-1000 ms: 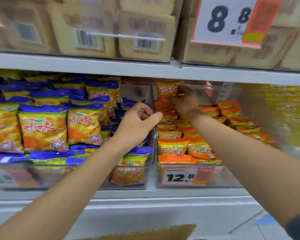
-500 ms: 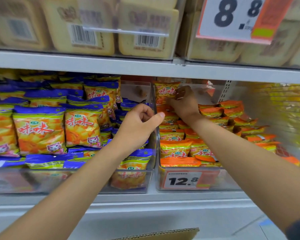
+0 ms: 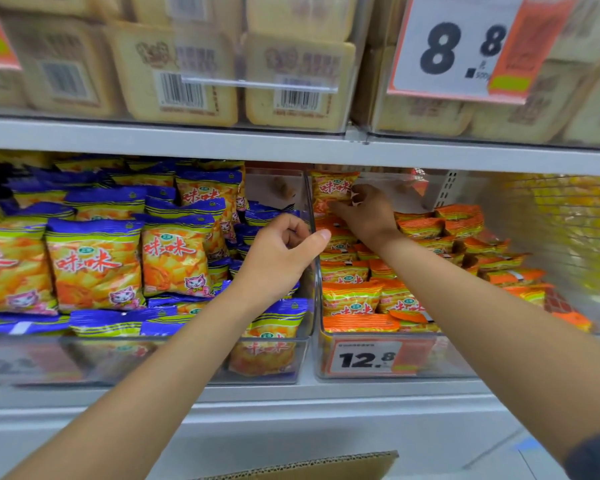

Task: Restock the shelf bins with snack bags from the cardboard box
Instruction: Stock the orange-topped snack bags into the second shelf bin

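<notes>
Restocking snack shelf: my right hand (image 3: 368, 216) is deep in orange-bag bin (image 3: 458, 358), fingers closed on edge of one orange snack bag (image 3: 331, 190). Bag stands upright, long axis vertical, at back, just right of clear bin wall (image 3: 316, 306). It lies left of right hand, the nearer one. My left hand (image 3: 281, 251) grips same wall, thumb right of it, fingers left. Count: one held bag, two bins, one cardboard box (image 3: 309, 467) below wall; loose bags beyond counting.
</notes>
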The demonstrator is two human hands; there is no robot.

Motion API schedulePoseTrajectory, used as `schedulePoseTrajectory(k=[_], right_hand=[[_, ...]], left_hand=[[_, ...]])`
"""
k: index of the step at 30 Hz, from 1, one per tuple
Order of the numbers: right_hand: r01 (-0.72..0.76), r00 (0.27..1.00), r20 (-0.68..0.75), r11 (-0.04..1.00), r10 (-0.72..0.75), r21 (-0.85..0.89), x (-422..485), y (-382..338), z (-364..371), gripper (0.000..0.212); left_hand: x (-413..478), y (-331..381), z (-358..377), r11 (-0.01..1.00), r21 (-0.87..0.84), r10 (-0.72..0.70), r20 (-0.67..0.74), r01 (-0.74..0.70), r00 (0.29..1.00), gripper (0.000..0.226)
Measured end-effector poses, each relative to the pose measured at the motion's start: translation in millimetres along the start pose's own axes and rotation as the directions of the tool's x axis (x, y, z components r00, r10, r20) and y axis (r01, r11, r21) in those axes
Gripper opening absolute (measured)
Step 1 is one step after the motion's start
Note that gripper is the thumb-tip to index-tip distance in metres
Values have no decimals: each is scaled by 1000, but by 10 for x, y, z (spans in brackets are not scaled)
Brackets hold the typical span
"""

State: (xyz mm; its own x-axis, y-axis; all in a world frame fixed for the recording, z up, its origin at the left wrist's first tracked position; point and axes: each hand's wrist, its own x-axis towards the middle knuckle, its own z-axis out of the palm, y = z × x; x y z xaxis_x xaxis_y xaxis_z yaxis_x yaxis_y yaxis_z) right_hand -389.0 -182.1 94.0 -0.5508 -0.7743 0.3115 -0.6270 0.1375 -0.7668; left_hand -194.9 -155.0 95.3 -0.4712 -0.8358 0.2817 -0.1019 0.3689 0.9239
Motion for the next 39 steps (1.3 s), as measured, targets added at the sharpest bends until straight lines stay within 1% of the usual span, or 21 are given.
schedulePoseTrajectory(k=[2,4,6,8,12,14,17,19,21,22,23,24,25,26,28,29,30,35,36,37,39], right_hand=[[-4,999,-39,997,1,-72,-25,44,-21,54],[8,997,-69,983,-21,-185,-98,50,-79,54],[45,997,-43,960,-60,-278,-222,14,-169,50],[124,992,13,936,-127,-331,-406,-32,-281,44],[253,965,14,920,-260,-299,-983,-154,-499,20],[337,936,-6,899,-353,-279,-1367,-208,-560,9],[419,900,-42,886,-435,-196,-1959,-231,-562,9],[439,898,25,888,-440,-139,-2392,-147,-474,11],[403,910,134,912,-391,-79,-2780,16,-339,12],[353,918,220,933,-331,-71,-2941,117,-264,13],[295,909,334,950,-248,-97,-3084,243,-186,14],[244,869,473,958,-147,-151,-3205,377,-104,15],[208,794,607,955,-39,-212,-3305,519,-27,19],[180,701,711,948,64,-263,-3391,666,44,23],[126,523,821,932,229,-340,-3539,935,156,27],[122,450,846,919,285,-375,-3600,1049,208,29],[138,397,857,902,329,-410,-3648,1155,261,31],[183,246,822,809,513,-559,-3853,1524,405,51],[208,232,814,791,532,-576,-3891,1559,396,53],[230,238,805,774,543,-590,-3915,1580,381,51],[207,292,795,777,531,-595,-3901,1594,362,44]], left_hand=[[-3,13,-2,1000,-3,-6,-3,6,1000,21],[-19,48,-8,999,-17,-31,2,31,1000,22],[-40,95,-30,998,-23,-62,16,63,998,24],[-67,154,-64,997,11,-76,12,76,997,25],[-299,279,-99,984,177,10,-56,0,998,20],[-571,310,-99,978,207,25,-54,-13,998,18],[-1123,282,-122,972,233,28,4,-28,1000,22],[-1560,157,-164,975,220,-21,20,16,1000,28],[-1993,-68,-236,967,225,-136,44,123,990,27],[-2200,-228,-281,950,245,-216,76,191,974,24],[-2385,-400,-329,927,275,-294,110,255,950,19],[-2541,-576,-373,898,310,-368,140,312,919,14],[-2667,-746,-408,866,343,-436,164,363,885,12],[-2763,-904,-429,833,371,-499,182,411,847,10],[-2892,-1141,-425,784,397,-584,210,478,784,9],[-2931,-1228,-411,773,393,-605,222,498,765,10],[-2962,-1301,-394,767,386,-618,233,512,751,10],[-3152,-1548,-334,740,383,-665,294,552,687,12],[-3185,-1576,-324,736,386,-670,298,556,680,11],[-3207,-1597,-316,730,388,-678,300,563,671,11],[-3234,-1611,-308,705,404,-704,299,583,644,10]])
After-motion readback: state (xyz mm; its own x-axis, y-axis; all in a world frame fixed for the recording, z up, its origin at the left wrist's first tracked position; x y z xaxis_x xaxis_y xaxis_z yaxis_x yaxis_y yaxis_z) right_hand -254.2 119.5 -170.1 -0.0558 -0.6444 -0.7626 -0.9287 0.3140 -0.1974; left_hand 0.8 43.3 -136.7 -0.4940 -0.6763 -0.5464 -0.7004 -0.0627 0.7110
